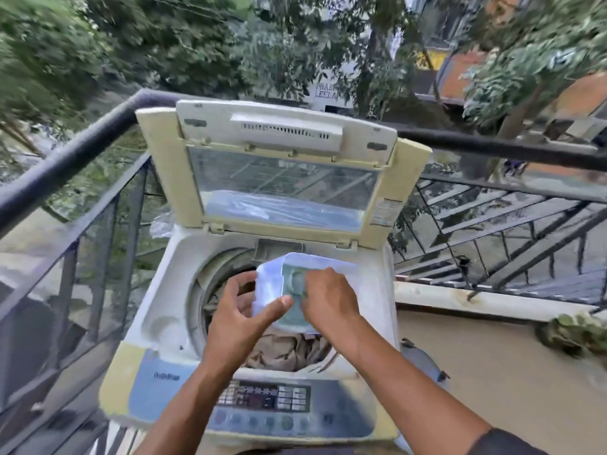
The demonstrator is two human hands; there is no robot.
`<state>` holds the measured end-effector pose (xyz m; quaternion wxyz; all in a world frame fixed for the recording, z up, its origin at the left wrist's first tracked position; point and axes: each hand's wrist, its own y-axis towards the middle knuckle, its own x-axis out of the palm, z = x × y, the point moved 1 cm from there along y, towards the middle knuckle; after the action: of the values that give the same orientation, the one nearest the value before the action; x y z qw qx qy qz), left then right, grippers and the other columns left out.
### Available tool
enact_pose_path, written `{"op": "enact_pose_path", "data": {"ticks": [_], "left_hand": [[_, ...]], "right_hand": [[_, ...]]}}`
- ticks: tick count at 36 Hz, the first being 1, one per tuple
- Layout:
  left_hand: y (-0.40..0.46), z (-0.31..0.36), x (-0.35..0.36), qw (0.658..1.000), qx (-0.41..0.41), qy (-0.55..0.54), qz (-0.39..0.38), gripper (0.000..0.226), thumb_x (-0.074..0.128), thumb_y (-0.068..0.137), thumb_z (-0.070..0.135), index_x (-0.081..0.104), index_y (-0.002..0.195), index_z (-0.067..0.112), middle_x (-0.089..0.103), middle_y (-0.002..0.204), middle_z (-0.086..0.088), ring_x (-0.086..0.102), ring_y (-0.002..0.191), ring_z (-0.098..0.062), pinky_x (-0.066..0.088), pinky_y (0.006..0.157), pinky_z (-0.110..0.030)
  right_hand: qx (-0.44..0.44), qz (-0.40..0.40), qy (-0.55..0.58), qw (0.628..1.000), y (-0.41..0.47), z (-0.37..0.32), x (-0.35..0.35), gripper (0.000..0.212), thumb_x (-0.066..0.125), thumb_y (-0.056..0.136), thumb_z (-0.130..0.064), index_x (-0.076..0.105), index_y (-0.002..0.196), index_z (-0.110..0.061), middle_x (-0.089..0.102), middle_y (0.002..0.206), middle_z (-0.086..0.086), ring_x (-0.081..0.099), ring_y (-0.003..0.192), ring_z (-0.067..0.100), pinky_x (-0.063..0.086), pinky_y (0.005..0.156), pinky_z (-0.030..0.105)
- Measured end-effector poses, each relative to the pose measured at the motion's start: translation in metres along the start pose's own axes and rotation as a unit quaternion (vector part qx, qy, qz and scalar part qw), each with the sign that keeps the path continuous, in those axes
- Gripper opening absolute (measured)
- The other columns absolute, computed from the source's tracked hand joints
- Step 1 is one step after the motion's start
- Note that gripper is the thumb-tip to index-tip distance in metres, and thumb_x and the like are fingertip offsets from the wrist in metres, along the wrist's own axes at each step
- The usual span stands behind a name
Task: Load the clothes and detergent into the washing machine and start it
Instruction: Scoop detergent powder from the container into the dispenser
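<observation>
A top-loading washing machine (157, 326) stands on a balcony with its lid (282, 178) raised upright. Brownish clothes (285, 351) fill the drum. Over the drum opening I hold a translucent white detergent container (328, 262) with pale green powder inside. My left hand (239, 313) grips its near left edge, thumb on the front. My right hand (328, 297) is curled inside the container around something green, which looks like a scoop. The control panel (262, 397) with its buttons lies along the near edge.
A dark metal railing (82, 149) runs along the left and behind the machine. A stair railing (512, 231) drops away at the right. A low ledge (460, 300) and a small potted plant (578, 330) lie to the right. Trees fill the background.
</observation>
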<state>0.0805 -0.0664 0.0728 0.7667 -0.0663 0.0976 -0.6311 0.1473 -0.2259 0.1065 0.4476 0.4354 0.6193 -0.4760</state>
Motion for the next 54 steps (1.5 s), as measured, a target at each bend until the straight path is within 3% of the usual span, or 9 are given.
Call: {"op": "enact_pose_path", "data": {"ticks": [10,16,21,28,36,40,45,49,54], "left_hand": [[0.006,-0.003,-0.028,1.000,-0.013,-0.011,0.018,0.077,0.088,0.052,0.064,0.060,0.120,0.041,0.074,0.122,0.003,0.073,0.112,-0.017,0.061,0.094,-0.047],[0.011,-0.004,-0.040,0.999,-0.007,0.007,0.045,0.073,0.087,0.047,0.073,0.058,0.112,0.057,0.074,0.110,0.010,0.074,0.094,-0.001,0.059,0.065,-0.018],[0.021,-0.002,-0.047,0.999,-0.005,-0.003,0.048,0.086,0.088,0.042,0.082,0.057,0.117,0.055,0.074,0.122,0.000,0.073,0.110,-0.016,0.063,0.084,-0.043],[0.032,-0.003,-0.048,0.998,0.001,0.001,0.070,0.092,0.085,0.038,0.086,0.058,0.119,0.052,0.071,0.123,0.007,0.071,0.111,-0.012,0.056,0.060,-0.012],[0.037,-0.005,-0.051,0.999,-0.004,0.001,0.054,0.093,0.087,0.039,0.084,0.058,0.121,0.051,0.073,0.122,0.007,0.074,0.104,-0.006,0.058,0.077,-0.026],[0.037,-0.005,-0.053,0.999,-0.001,-0.001,0.050,0.094,0.087,0.039,0.084,0.058,0.123,0.052,0.070,0.117,0.013,0.071,0.098,0.008,0.056,0.066,-0.013],[0.041,-0.009,-0.055,0.999,-0.020,-0.032,0.028,0.082,0.089,0.052,0.065,0.058,0.126,0.048,0.078,0.116,0.000,0.076,0.105,-0.014,0.058,0.083,-0.034],[0.043,-0.006,-0.057,0.999,-0.019,-0.036,0.016,0.082,0.083,0.056,0.061,0.057,0.130,0.038,0.080,0.106,0.015,0.077,0.095,-0.005,0.059,0.070,-0.022],[0.041,-0.002,-0.058,0.999,-0.021,-0.045,-0.003,0.084,0.080,0.058,0.060,0.055,0.135,0.036,0.080,0.110,0.009,0.077,0.093,-0.011,0.061,0.061,-0.020]], "right_hand": [[-0.072,0.056,-0.067,0.994,0.006,-0.027,0.004,0.015,0.065,0.089,-0.021,0.070,0.104,-0.022,0.068,0.108,0.004,0.065,0.107,0.029,0.047,0.072,0.033],[-0.150,0.076,-0.094,0.981,0.003,-0.028,-0.006,0.015,0.061,0.091,-0.014,0.061,0.102,-0.024,0.066,0.102,0.000,0.062,0.101,0.027,0.033,0.063,0.032],[-0.177,0.074,-0.055,0.980,0.005,-0.023,-0.014,0.020,0.054,0.087,-0.005,0.048,0.089,-0.024,0.061,0.091,0.000,0.063,0.090,0.031,0.031,0.059,0.032],[-0.213,0.087,-0.036,0.972,0.007,-0.016,-0.022,0.016,0.051,0.085,-0.004,0.056,0.090,-0.018,0.057,0.082,0.001,0.058,0.074,0.032,0.040,0.053,0.036],[-0.207,0.118,-0.082,0.968,0.003,-0.001,-0.021,0.033,0.055,0.081,-0.012,0.074,0.101,-0.029,0.068,0.083,-0.006,0.063,0.080,0.024,0.047,0.064,0.032],[-0.183,0.155,-0.067,0.969,0.004,0.002,-0.022,0.039,0.062,0.075,-0.003,0.076,0.100,-0.029,0.070,0.082,-0.008,0.057,0.075,0.024,0.047,0.063,0.034],[-0.190,0.159,-0.096,0.964,0.005,0.001,-0.019,0.034,0.061,0.077,-0.003,0.074,0.095,-0.029,0.065,0.078,-0.008,0.052,0.075,0.023,0.046,0.065,0.035],[-0.253,0.215,-0.041,0.942,0.005,-0.004,-0.018,0.034,0.065,0.078,-0.003,0.075,0.099,-0.027,0.071,0.088,-0.008,0.057,0.080,0.024,0.047,0.065,0.037],[-0.346,0.272,-0.028,0.898,0.011,-0.018,-0.012,0.025,0.070,0.086,-0.008,0.076,0.104,-0.023,0.073,0.097,-0.003,0.061,0.083,0.026,0.044,0.063,0.035]]}}
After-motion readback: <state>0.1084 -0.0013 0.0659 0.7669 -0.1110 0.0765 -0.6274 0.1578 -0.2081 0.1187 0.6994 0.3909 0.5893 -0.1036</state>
